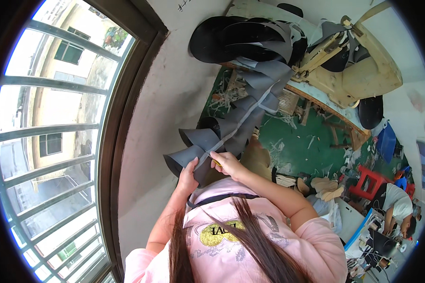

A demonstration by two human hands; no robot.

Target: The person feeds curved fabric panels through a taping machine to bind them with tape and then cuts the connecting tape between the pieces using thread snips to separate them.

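A chain of curved grey pieces [241,111], joined along a pale strip [243,123], hangs from the table down to my lap. My left hand [189,177] is closed on the edge of the lowest grey piece [177,158], thumb on top. Beside it, my right hand [225,165] is closed around a small yellow-handled tool, possibly thread snips [216,162], most of it hidden by the fingers. Its fingertips touch the pale strip, close to the left thumb.
A beige sewing machine [368,78] stands on the table [326,104], beside stacked black and grey pieces [250,35]. A barred window [56,127] fills the left. Scraps litter the green floor [293,141]. A red stool [366,181] and a co-worker [396,205] are at right.
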